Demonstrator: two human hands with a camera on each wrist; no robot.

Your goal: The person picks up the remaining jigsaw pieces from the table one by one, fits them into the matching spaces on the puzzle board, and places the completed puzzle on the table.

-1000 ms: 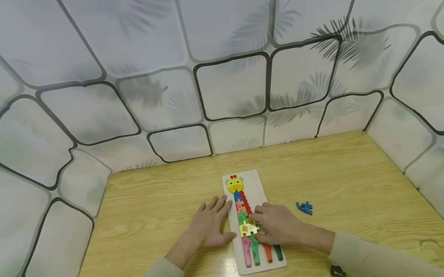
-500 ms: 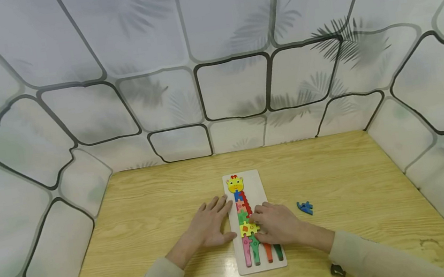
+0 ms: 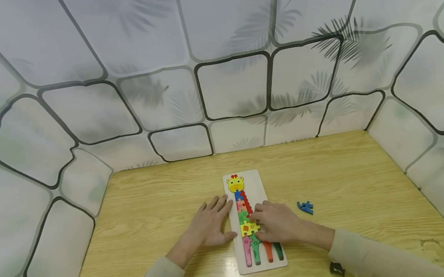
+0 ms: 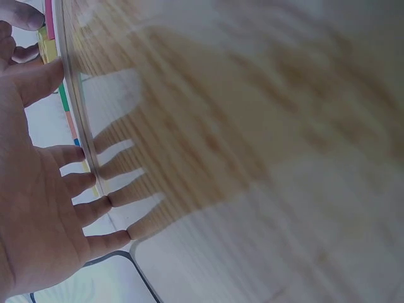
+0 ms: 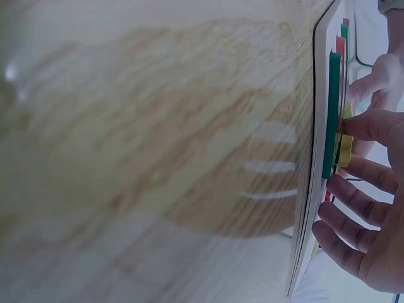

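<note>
A white giraffe puzzle board [image 3: 256, 183] lies on the table, with colourful jigsaw pieces forming a yellow head, neck and legs. My right hand [image 3: 276, 223] is over the body area and pinches a yellow puzzle piece [image 5: 345, 151] between thumb and forefinger; its other fingers touch the board's side. Part of that piece is hidden under the hand in the head view. On the board's left edge rests my left hand [image 3: 210, 225], fingers spread and straight, thumb at the edge too.
Right of the board lies a loose blue puzzle piece [image 3: 306, 207] on the wooden table [image 3: 160, 185]. A patterned cloth wall [image 3: 233, 94] encloses the back and both sides of the table.
</note>
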